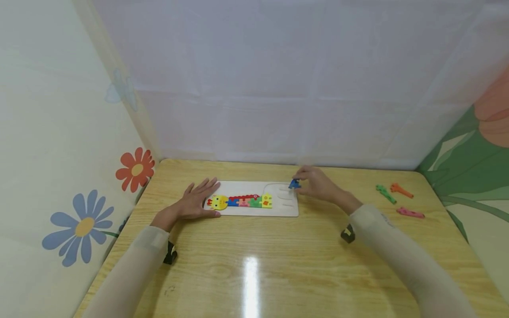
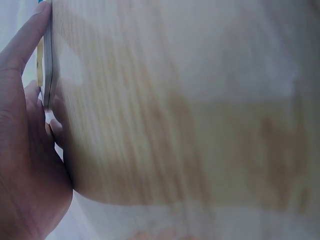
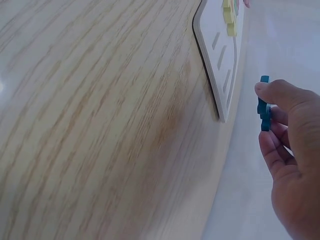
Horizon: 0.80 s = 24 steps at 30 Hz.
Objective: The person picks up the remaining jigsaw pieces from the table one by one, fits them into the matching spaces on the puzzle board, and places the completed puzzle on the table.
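My left hand is lying spread over the left end of the board, its thumb touching the near edge, and the giraffe pieces are lying in a row beside it. My right hand is pinching the blue piece between thumb and fingers, holding it off the board near the far right corner. Farther right, the green piece, orange piece and pink piece are lying on the table.

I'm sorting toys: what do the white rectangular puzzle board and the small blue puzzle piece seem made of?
White board: probably wood, matte, its edge pale, unpainted-looking. Blue piece: perhaps plastic or painted wood, smooth, its edge blue too.
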Available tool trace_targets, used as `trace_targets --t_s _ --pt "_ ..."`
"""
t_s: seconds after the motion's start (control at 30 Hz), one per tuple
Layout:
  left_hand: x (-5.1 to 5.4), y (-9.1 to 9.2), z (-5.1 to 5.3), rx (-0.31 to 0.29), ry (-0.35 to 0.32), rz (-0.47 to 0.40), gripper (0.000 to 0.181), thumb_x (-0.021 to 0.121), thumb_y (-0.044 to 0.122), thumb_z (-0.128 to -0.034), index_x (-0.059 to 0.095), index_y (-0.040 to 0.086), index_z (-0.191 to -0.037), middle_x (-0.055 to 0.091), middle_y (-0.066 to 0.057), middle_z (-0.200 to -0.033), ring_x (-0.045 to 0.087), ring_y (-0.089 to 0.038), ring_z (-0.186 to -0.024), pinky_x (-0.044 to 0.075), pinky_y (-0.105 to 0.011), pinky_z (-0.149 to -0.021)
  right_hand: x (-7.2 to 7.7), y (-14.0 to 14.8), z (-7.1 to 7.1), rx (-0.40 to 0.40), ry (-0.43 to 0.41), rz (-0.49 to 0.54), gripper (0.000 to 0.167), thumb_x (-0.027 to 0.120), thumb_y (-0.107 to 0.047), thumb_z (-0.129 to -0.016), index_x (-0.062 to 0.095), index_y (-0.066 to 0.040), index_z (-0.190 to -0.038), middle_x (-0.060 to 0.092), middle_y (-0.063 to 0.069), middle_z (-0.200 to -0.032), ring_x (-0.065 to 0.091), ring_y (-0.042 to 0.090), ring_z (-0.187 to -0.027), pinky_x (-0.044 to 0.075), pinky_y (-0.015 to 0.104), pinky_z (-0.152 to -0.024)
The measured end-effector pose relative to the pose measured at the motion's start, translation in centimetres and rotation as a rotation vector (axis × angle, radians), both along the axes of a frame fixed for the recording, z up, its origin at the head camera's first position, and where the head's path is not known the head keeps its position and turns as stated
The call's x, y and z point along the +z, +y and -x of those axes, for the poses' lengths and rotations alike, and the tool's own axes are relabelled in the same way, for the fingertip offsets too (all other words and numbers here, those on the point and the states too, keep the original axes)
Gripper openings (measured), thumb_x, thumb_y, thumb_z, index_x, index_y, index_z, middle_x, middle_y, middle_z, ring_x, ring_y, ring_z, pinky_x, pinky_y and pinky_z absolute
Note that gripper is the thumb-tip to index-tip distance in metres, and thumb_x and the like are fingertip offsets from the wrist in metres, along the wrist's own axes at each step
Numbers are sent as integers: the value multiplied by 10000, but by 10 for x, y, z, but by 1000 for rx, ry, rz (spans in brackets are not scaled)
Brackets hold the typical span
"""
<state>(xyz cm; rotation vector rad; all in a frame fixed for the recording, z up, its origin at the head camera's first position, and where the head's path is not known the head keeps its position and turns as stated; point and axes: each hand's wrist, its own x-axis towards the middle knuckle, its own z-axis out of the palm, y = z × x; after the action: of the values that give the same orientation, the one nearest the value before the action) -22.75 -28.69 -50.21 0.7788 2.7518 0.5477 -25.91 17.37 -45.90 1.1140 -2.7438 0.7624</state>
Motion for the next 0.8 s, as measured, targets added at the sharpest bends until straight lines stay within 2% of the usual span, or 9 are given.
trace_targets --t_s 0.27,0.53,0.8 --pt "0 0 -1 -1 2 1 1106 738 635 -905 174 128 -1710 83 -108 -1788 19 -389 -1642 -55 -712 -1234 -3 -7 2 40 19 28 402 894 -69 -821 761 85 -1167 717 176 -1099 678 327 -1007 571 496 -919" --pt "0 0 -1 -1 0 -6 1110 743 636 -901 177 128 -1710 86 -107 -1788 20 -387 -1642 -50 -715 -1233 -1 -12 3 41 -15 29 420 891 -79 -832 753 77 -1196 713 168 -1135 685 340 -1033 577 497 -930" --pt "0 -1 -1 0 5 -15 1102 739 632 -907 185 116 -1707 90 -117 -1786 21 -392 -1642 -54 -717 -1232 -1 -18 4 65 3 36 415 887 -104 -848 755 67 -1203 716 159 -1156 680 313 -1043 576 483 -925"
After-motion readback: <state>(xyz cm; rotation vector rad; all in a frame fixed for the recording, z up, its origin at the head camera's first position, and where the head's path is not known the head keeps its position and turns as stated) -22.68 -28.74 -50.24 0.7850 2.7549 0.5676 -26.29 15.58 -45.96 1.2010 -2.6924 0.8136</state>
